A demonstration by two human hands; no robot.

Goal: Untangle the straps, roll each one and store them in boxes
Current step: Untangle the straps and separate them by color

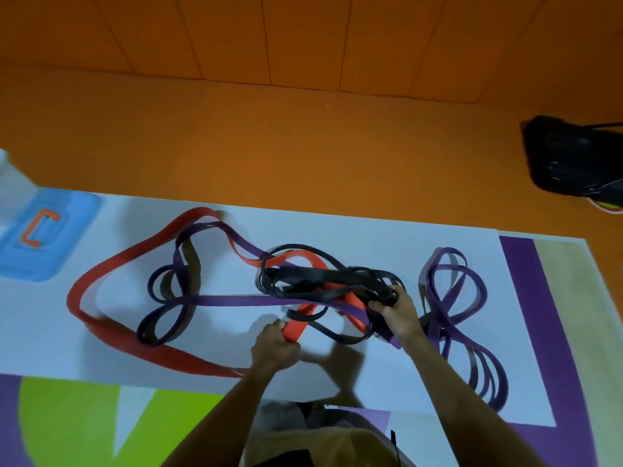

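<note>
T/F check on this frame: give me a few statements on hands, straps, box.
1. The left hand grips the red strap. True.
2. The right hand lies empty and flat. False: its fingers curl round the black strap.
3. The purple strap is rolled up in the blue box. False: it lies unrolled and tangled on the mat; the box sits apart at far left.
4. A black bag lies on the orange floor, upper right. True.
</note>
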